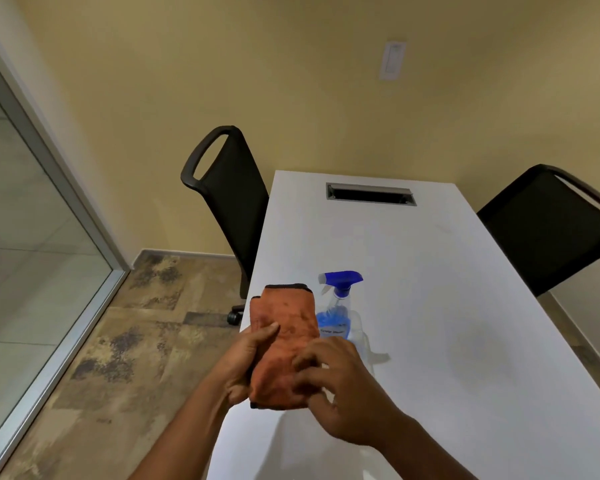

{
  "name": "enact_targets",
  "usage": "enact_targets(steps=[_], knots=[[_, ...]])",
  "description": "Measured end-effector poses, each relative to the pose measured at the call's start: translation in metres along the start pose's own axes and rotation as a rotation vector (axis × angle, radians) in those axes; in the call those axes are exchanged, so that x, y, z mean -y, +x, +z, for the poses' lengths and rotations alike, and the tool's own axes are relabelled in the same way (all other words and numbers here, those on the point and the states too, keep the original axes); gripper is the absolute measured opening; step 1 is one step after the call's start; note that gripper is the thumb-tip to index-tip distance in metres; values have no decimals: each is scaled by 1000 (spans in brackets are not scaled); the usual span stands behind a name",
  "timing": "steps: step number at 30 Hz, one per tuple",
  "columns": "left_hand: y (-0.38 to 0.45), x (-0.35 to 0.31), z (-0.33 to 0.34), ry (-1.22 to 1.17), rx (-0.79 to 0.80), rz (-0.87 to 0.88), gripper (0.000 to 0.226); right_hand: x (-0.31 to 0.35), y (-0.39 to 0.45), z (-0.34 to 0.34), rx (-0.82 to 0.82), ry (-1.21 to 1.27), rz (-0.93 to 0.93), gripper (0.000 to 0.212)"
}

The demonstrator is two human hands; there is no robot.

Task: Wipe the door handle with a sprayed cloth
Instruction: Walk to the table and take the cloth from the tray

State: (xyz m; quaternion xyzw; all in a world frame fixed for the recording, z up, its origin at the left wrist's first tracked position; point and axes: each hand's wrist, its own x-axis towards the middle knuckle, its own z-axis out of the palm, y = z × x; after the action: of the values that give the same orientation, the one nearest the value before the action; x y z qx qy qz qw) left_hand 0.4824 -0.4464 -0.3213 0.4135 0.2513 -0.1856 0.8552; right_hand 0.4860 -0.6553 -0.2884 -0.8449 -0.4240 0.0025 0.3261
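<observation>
Yellow walls and a mottled brown tile floor enclose the white rectangular counter (430,289), which takes up the right half of the view; a glass panel in a metal frame (32,202) stands well to the left of it, and no door handle shows. Two black office chairs (229,188) flank the counter's far end. Near the counter's left edge stands an upright clear plastic spray bottle with a blue trigger head (338,306), its nozzle pointing left. Just left of the bottle, above the counter's edge, is the folded orange microfibre cloth (284,341), its long axis running away from the person, its dark-trimmed end farthest. The left hand (243,365) grips the cloth's left side, thumb across its face. The right hand (340,386) pinches its near right corner with curled fingers. The step looks like readying the cloth for spraying; it would go best with one flat face held toward the nozzle and the fingers kept off that face.
</observation>
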Motion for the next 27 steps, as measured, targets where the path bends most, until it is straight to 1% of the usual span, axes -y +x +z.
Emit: enact_targets(steps=[2,3,6,9,11,13,14,16,17,20,21,23,25,27], knots=[[-2,1,-2,-5,13,47,50,0,12,-1,-72,13,38,33],[-4,3,-3,-8,23,70,49,2,19,0,-76,-12,67,38],[-6,6,-8,-52,84,97,50,8,35,11,29,-197,107,48],[-7,5,-11,-102,136,66,51,15,35,32,151,-345,62,52],[-6,3,-10,-23,111,98,51,19,33,40,189,-364,51,55],[-5,2,-8,94,52,165,40,20,33,41,182,-311,55,56],[-4,3,-9,127,16,189,39,19,32,39,164,-257,55,54],[1,3,-12,165,-23,214,43,18,30,35,97,-107,71,46],[5,2,-12,172,-23,218,42,16,28,34,33,-28,95,41],[14,-2,-10,160,-14,202,38,4,19,31,-265,146,231,29],[17,-3,-8,141,-17,195,37,-2,17,30,-361,168,298,25],[24,-6,-6,111,-38,182,38,-17,19,25,-500,185,445,18],[31,-10,-5,95,-56,186,39,-38,26,21,-591,233,568,17],[37,-13,-5,82,-82,196,40,-61,34,19,-607,246,710,28]])
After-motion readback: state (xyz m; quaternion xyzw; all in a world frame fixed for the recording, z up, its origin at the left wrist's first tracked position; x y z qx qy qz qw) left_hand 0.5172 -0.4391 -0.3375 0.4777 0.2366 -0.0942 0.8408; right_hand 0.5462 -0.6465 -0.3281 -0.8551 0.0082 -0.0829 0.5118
